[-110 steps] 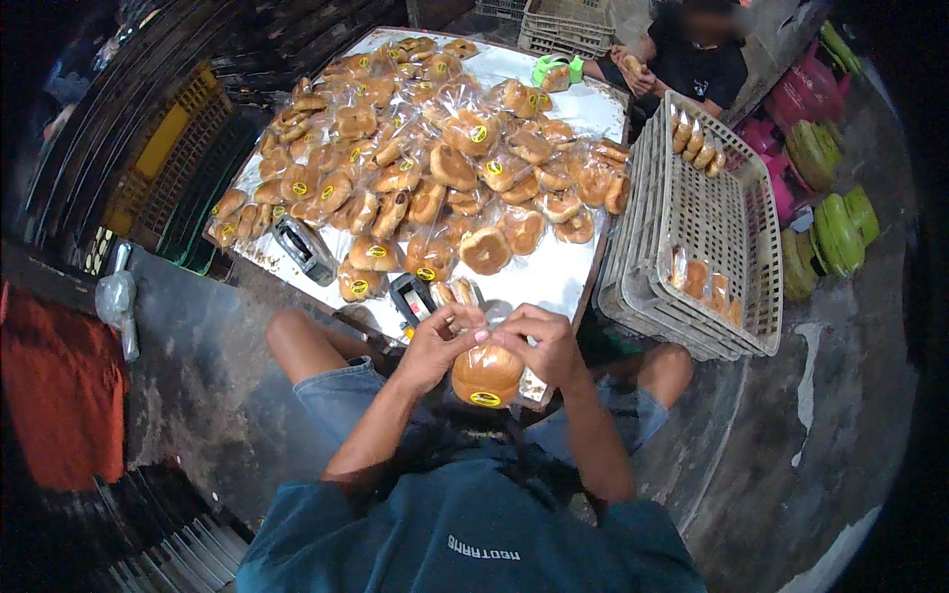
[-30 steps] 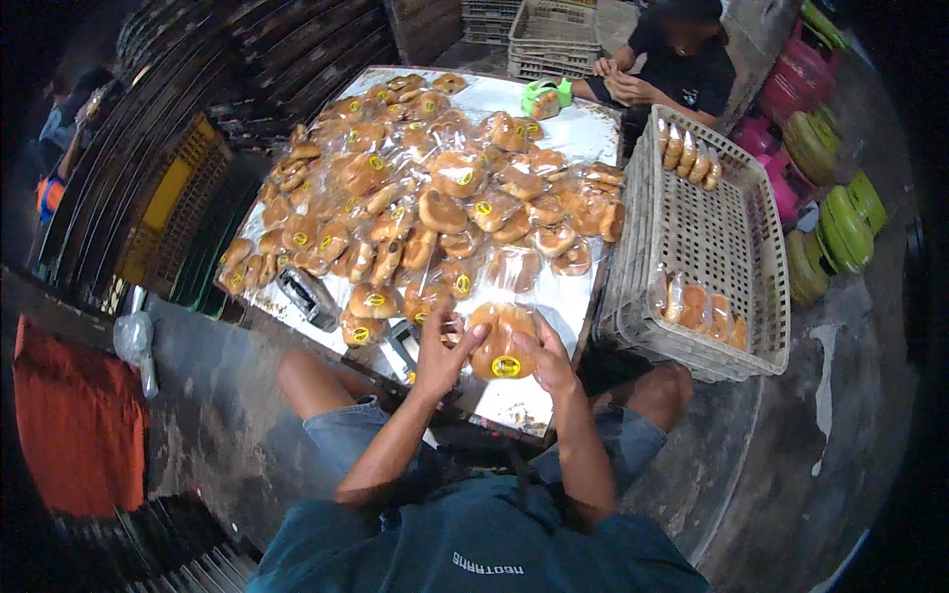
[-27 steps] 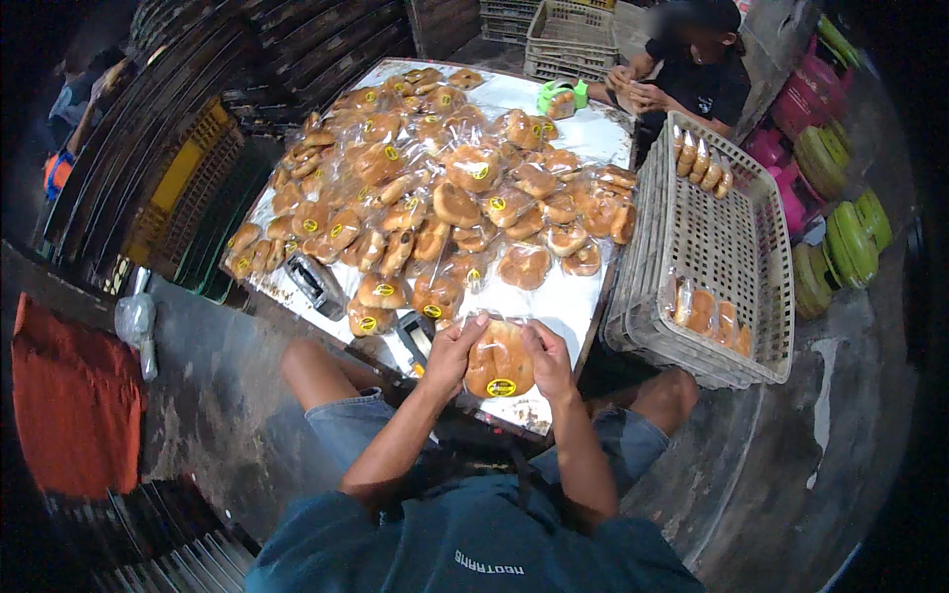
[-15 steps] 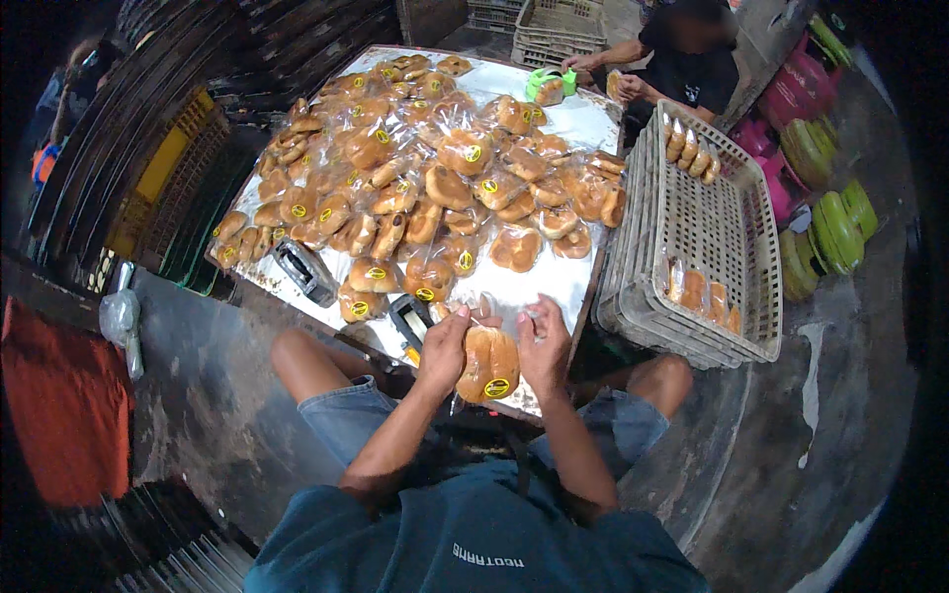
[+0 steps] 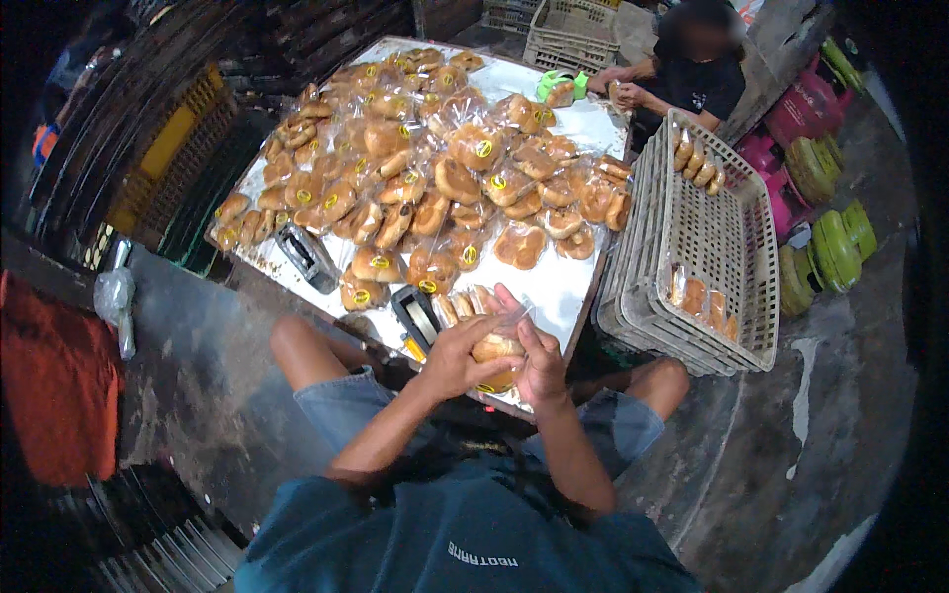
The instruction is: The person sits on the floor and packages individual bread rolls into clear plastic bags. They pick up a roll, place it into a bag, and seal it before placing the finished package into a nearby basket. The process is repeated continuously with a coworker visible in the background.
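Observation:
A bun in a clear plastic bag (image 5: 497, 348) is between my hands, just over the near edge of the white-topped table (image 5: 568, 287). My left hand (image 5: 457, 358) is wrapped over the bun from the left and partly covers it. From the right, my right hand (image 5: 540, 364) closes on the bag, its thumb against the gathered plastic at the top. Beyond my hands lie a few more buns (image 5: 461, 304). A black tape dispenser (image 5: 417, 316) with a yellow part is left of them. Bagged buns with round yellow labels (image 5: 405, 188) cover much of the table.
Farther left on the table stands another tape dispenser (image 5: 306, 257). Stacked plastic crates (image 5: 727, 247) holding some bread rise at the right. Across the table a co-worker (image 5: 700, 79) handles bread beside a green tape dispenser (image 5: 554, 85). Green and pink gas cylinders (image 5: 838, 252) stand far right.
The bagged bun has been tipped up and turned between my hands. My right hand, spread beside it before, now closes on the bag, and my left hand has shifted over the bun.

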Motion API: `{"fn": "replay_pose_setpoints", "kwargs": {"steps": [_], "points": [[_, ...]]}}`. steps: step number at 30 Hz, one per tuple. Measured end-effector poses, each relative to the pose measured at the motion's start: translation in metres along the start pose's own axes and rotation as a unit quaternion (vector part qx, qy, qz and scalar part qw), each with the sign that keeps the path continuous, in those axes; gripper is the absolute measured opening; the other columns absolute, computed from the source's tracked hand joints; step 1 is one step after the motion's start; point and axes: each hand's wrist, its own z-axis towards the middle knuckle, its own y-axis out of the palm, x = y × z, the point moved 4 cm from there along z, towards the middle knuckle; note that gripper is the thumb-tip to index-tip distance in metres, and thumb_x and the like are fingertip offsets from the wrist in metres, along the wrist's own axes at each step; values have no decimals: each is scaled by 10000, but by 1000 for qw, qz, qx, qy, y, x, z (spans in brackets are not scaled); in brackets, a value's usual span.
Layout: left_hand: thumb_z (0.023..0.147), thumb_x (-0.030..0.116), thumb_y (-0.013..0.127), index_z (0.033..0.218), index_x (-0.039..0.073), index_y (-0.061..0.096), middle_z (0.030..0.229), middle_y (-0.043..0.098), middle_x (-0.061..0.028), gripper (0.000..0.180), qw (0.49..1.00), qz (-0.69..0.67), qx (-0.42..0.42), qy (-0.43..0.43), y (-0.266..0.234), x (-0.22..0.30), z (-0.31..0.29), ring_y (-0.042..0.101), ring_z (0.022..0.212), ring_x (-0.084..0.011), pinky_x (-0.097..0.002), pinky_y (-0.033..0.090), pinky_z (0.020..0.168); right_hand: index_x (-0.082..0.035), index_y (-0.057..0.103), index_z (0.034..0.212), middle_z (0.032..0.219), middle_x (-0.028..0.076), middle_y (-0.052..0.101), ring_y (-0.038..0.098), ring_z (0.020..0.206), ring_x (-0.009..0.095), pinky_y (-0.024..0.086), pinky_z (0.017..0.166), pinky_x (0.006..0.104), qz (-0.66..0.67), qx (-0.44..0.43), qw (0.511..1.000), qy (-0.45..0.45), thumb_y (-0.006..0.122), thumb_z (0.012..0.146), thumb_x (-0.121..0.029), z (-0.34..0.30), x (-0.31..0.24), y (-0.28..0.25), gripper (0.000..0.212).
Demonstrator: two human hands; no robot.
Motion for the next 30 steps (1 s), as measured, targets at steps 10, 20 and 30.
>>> {"fn": "replay_pose_setpoints", "kwargs": {"steps": [10,20,30], "points": [[911,300,759,962,12,764,762,692,-6,292,956,-108,-6,-272,2,-25,-19,603,711,-70,-269,501,650,38,661,1141,915,82,731,701,848,150,554,801,275,-318,-48,947,9,687,923,-38,2,-18,-14,233],[962,156,696,964,-9,711,940,676,-53,166,876,-390,104,-264,2,-22,-24,623,946,-117,-231,488,804,-7,733,960,777,126,668,663,687,261,527,642,355,-515,-115,833,-164,770,856,-114,-5,-37,4,153],[921,127,643,828,-17,564,914,511,-142,189,967,29,185,-170,-1,-40,-47,532,873,-274,-384,450,761,-46,593,984,879,23,617,538,788,112,454,696,295,-239,82,960,124,670,984,-219,-46,90,-25,189]]}}
